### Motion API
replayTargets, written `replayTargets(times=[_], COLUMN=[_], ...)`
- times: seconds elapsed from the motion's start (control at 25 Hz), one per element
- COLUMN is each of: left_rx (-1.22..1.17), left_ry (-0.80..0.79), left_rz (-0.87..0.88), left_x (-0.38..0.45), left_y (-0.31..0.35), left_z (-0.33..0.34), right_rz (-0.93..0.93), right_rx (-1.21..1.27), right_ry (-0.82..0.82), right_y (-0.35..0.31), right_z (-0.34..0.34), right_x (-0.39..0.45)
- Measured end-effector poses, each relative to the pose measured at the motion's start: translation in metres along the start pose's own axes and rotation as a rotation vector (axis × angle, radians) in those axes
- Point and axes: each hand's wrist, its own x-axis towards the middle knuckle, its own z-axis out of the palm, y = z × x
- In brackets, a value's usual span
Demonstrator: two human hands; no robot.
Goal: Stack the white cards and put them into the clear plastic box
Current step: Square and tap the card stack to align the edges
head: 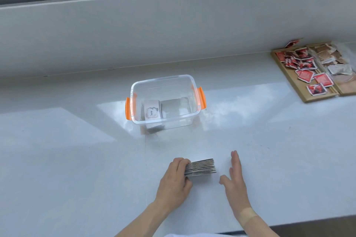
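Cards: your stack of white cards [200, 167] stands on edge on the table [77, 159], long axis running left-right.
Left hand [174, 180]: grip pinching the stack's left end.
Right hand [236, 175]: fingers spread flat, apart from it.
Box [163, 100]: beyond, upright, already containing cards.

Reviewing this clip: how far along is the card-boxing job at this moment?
Partly done. Some white cards already lie inside the clear plastic box, which stands open. In hand: the left hand grips a stack of cards on edge on the counter, while the right hand is open beside it, not touching. Left: squaring that stack and placing it in the box.
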Motion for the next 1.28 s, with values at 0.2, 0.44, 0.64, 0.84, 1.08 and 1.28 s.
replayTargets(times=[0.2, 0.44, 0.64, 0.84, 1.08, 1.28], left_rx=[0.0, 0.004, 0.014, 0.016, 0.026, 0.028], left_ry=[-0.019, -0.023, -0.021, -0.026, -0.051, -0.055], left_rz=[-0.009, -0.043, -0.062, -0.033, -0.039, -0.02], left_x=[0.0, -0.002, -0.001, -0.001, 0.0, 0.001], left_y=[-0.001, 0.0, -0.002, -0.004, -0.008, -0.007], left_z=[-0.002, 0.001, 0.002, -0.001, -0.002, -0.006], right_rz=[-0.004, 0.024, 0.067, -0.053, -0.659, -0.698], right_rx=[-0.004, -0.073, -0.057, -0.384, -1.329, -1.451], right_ry=[-0.124, -0.154, -0.144, -0.291, -0.489, -0.465], right_y=[-0.003, -0.006, -0.011, -0.018, -0.033, -0.04], right_z=[0.02, 0.026, 0.035, 0.021, 0.032, 0.041], right_x=[0.0, -0.002, -0.004, 0.006, 0.031, 0.037])
